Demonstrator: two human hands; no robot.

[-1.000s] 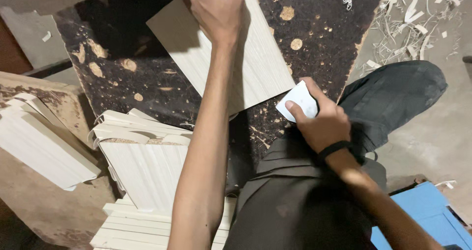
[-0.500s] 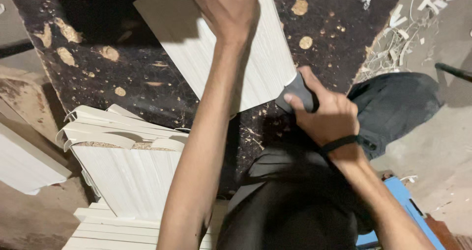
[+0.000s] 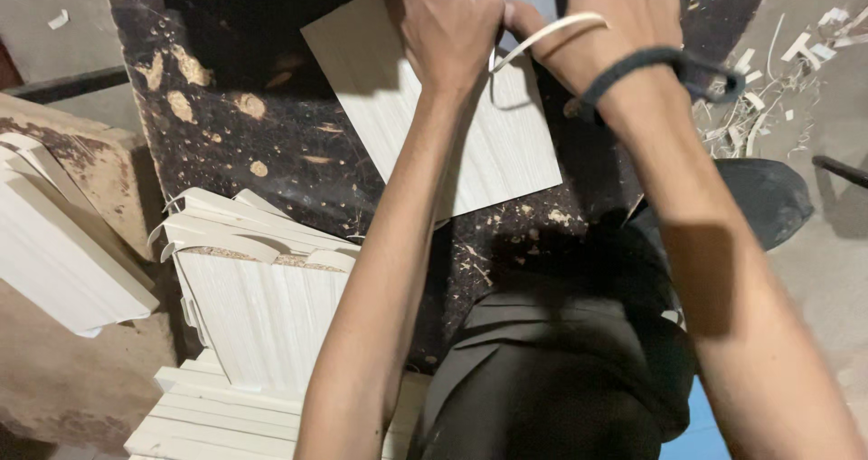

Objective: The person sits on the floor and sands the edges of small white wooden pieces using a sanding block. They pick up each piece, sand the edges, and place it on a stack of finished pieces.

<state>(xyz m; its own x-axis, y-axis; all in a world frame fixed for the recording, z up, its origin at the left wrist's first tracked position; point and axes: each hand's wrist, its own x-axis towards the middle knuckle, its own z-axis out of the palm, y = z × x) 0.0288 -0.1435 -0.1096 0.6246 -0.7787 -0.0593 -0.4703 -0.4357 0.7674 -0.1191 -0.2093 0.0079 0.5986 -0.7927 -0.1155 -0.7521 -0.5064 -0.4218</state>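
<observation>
A: What are the hands doing?

B: Left hand (image 3: 449, 28) is pressing down on a pale wood-grain laminated panel (image 3: 434, 117) lying flat on the dark, chipped table (image 3: 226, 126); its fingers are curled over the panel's top edge. Right hand (image 3: 615, 26), with a black wristband (image 3: 646, 67), is pinching a thin pale edge-band strip (image 3: 551, 31) that is curling off the panel's upper right side. Its fingers are clenched, possibly around a tool too, can't tell.

A: How far along?

B: Judging from this, the strip is only partly off; it is looping free near the hands, and the rest of that edge is hidden under them. 1 stack of similar pale panels (image 3: 262, 288) is sitting at lower left, some with loose strip ends sticking out, so those look unfinished. More pale boards (image 3: 54, 243) are leaning at far left. Shavings (image 3: 768, 89) are littering the floor at right.

A: Packages, labels, signs?

B: None visible. Only a blue flat thing (image 3: 705, 424) at the bottom right, kind unclear.
</observation>
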